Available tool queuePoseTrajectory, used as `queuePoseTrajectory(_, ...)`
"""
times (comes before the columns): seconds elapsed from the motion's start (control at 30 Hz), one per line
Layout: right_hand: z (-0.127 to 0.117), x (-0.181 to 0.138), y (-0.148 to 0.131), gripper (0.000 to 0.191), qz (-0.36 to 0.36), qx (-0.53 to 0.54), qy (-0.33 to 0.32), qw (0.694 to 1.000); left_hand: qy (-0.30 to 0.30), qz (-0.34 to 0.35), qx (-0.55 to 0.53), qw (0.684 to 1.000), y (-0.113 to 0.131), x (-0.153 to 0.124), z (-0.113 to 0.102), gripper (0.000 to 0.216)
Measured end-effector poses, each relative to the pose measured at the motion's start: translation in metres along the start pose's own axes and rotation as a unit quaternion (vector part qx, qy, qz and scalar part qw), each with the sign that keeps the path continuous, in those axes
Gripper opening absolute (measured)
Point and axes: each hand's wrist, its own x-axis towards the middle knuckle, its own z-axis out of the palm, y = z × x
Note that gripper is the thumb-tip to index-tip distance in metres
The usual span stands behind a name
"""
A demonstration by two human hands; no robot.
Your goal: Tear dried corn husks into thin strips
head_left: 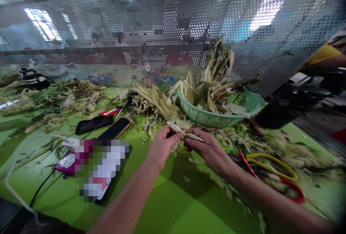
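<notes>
My left hand (pixel 162 147) and my right hand (pixel 208 149) meet above the green table (pixel 186 198), fingertips pinched together. Between them is a small piece of dried corn husk (pixel 195 137), with pale pointed strips sticking out on both sides. Fingers cover the middle where the strips join. Just beyond my hands stands a green plastic basket (pixel 213 118) heaped with dry corn husks (pixel 209 86). Scissors (pixel 273 169) with red and yellow handles lie beside my right forearm, partly hidden by it. Small husk scraps are scattered beneath my hands.
On the left lie a red utility knife (pixel 110 112), a black phone (pixel 93 124), a second dark phone (pixel 116 127), a blurred-out device (pixel 108 169) and a magenta gadget (pixel 67 163) with cables. Husk litter (pixel 72 95) spreads along a perforated metal panel (pixel 151 28). Black equipment (pixel 289 104) stands right.
</notes>
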Motion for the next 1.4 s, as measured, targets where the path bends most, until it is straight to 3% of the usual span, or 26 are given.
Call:
queuePoseTrajectory(0.13,0.005,-0.003,-0.002,0.013,0.08,0.18,0.006,0.98,-0.022,-0.031,-0.053,0.998,-0.001,0.001,-0.001,0.027)
queuePoseTrajectory(0.23,0.005,-0.002,0.0,0.017,0.131,0.253,0.016,0.958,-0.028,-0.034,-0.066,0.997,0.0,0.001,-0.002,0.027)
queuePoseTrajectory(0.57,0.002,0.003,-0.001,0.021,0.059,0.185,-0.011,0.981,-0.029,0.043,0.079,0.996,-0.001,0.002,-0.006,0.03)
queuePoseTrajectory(0.7,0.005,0.003,0.004,0.028,0.131,0.217,0.006,0.967,-0.017,0.037,0.076,0.996,-0.004,0.005,-0.009,0.028)
queuePoseTrajectory(0.77,0.006,0.003,0.007,0.03,0.163,0.216,-0.005,0.963,0.02,0.015,0.079,0.997,-0.006,0.008,-0.011,0.028)
queuePoseTrajectory(0.87,0.006,0.005,0.009,0.03,0.121,0.165,-0.017,0.979,0.061,0.008,0.092,0.994,-0.008,0.009,-0.014,0.029)
queuePoseTrajectory(1.07,0.003,0.008,0.011,0.028,0.039,0.08,0.003,0.996,0.026,0.05,0.16,0.986,-0.008,0.008,-0.016,0.03)
queuePoseTrajectory(1.4,-0.002,0.012,0.015,0.017,-0.047,-0.033,-0.013,0.998,-0.007,0.032,0.159,0.987,0.002,0.006,-0.015,0.035)
